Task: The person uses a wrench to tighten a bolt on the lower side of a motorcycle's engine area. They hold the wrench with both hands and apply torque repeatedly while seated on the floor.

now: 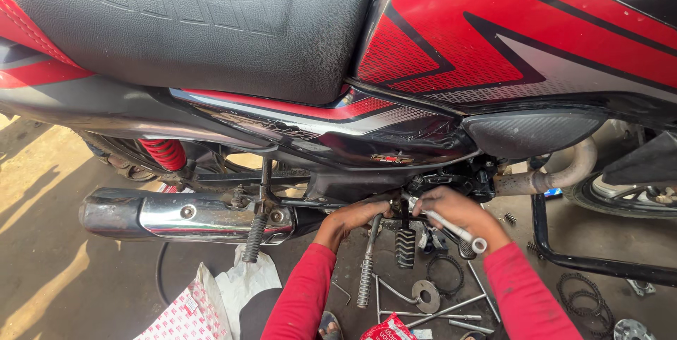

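Note:
I look down over a red and black motorcycle with a black seat. Both my arms in red sleeves reach under its engine area. My left hand presses against the underside of the frame, its fingers curled near a kick lever with a ribbed rubber grip. My right hand is closed around a silver ring spanner, whose ring end sticks out near my wrist. The spanner's working end is hidden under the engine.
A chrome exhaust silencer runs to the left, a red rear spring above it. On the dirty floor lie a footpeg, metal rods, a round washer, a chain ring and a red-white bag. A black stand bar crosses right.

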A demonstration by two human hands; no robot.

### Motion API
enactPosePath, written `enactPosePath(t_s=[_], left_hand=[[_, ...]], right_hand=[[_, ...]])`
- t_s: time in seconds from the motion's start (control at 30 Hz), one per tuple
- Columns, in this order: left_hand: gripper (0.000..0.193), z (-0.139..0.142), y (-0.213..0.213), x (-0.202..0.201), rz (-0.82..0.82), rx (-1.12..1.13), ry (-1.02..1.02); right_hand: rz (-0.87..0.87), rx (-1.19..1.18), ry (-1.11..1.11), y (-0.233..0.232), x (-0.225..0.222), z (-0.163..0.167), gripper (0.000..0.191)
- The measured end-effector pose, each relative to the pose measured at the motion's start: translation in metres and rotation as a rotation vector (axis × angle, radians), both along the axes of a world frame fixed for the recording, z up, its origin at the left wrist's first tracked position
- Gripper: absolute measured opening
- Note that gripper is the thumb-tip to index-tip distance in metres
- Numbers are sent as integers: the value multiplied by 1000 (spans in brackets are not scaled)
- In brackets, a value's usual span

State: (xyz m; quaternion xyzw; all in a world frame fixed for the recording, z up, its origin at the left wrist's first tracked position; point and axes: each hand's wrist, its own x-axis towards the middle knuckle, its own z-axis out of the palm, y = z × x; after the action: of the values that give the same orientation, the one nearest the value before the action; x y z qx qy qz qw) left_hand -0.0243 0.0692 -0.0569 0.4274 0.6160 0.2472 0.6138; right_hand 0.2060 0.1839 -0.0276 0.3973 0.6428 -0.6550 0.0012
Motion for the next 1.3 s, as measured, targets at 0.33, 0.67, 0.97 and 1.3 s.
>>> enactPosePath(t_s=[0.33, 0.67, 0.97, 1.3], left_hand=[[58, -7, -1, -2, 12, 21, 6], [61, -16, 4, -5, -13, 28, 0], [64, -14, 1, -3, 24, -21, 42], [60, -20, 2, -7, 12, 4, -69]], right_hand=[[33, 32, -10, 1, 0, 10, 28], [26, 31, 8, 15, 26, 20, 23], [-19, 17, -18, 3, 23, -21, 25], [-513, 194, 147, -121, -47, -44, 21]])
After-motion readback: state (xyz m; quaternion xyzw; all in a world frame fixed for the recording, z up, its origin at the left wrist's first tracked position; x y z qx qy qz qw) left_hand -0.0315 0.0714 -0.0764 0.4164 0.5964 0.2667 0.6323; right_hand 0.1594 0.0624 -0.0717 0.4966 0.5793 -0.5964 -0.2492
